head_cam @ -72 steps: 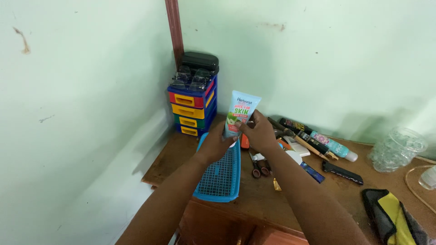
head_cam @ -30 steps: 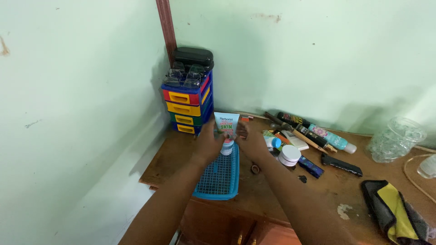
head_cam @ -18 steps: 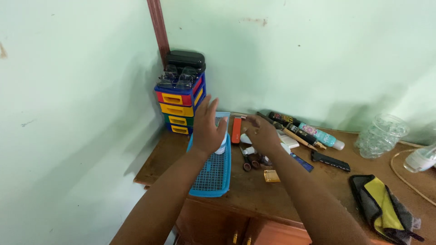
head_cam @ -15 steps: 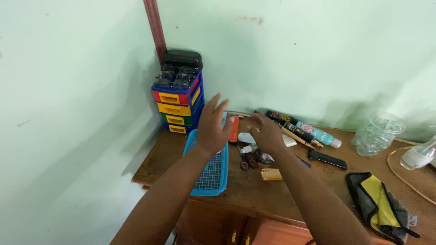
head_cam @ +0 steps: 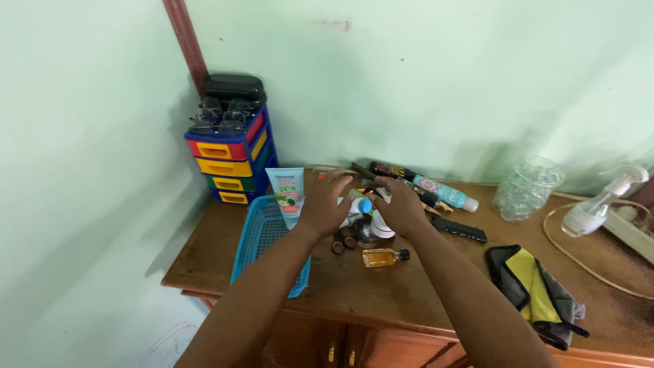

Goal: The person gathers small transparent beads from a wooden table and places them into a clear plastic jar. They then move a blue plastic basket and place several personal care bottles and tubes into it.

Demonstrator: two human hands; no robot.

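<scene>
A home corner: a wooden cabinet top [head_cam: 436,286] against pale green walls [head_cam: 88,170], cluttered with toiletry tubes [head_cam: 288,194] and bottles [head_cam: 446,193] at 12 o'clock, a coloured plastic drawer stack [head_cam: 228,158] at 10, a spray bottle [head_cam: 596,208] at 2.

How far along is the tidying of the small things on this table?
Done: one tube stands upright in the blue basket. In hand: the left hand and right hand are over the pile of small containers, reaching for them. Left: the small amber bottle, the long tubes by the wall and the black comb lie loose on the table.
</scene>
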